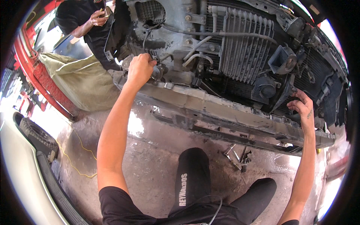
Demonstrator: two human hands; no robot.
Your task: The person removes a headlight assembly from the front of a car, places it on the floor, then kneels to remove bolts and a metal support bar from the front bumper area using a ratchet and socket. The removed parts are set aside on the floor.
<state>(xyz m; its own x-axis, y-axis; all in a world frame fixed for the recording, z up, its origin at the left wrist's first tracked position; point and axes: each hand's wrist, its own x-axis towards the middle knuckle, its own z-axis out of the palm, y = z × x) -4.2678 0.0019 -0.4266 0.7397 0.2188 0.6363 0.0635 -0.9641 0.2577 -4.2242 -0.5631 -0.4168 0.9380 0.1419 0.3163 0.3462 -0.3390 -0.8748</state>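
While our left hand (141, 70) curls beside a round part (159, 72) and our right hand (303, 105) bends its fingers by a black panel (284, 95), we cannot tell whether either clamps anything; just below them crosses the long metal bar (210, 100), likely heavy and stiff, best held near both ends.

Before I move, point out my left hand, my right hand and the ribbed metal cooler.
Left hand (140, 69): head view, back of the hand.
Right hand (303, 106): head view, middle of the hand, above the wrist.
Ribbed metal cooler (243, 52): head view, on its fins.
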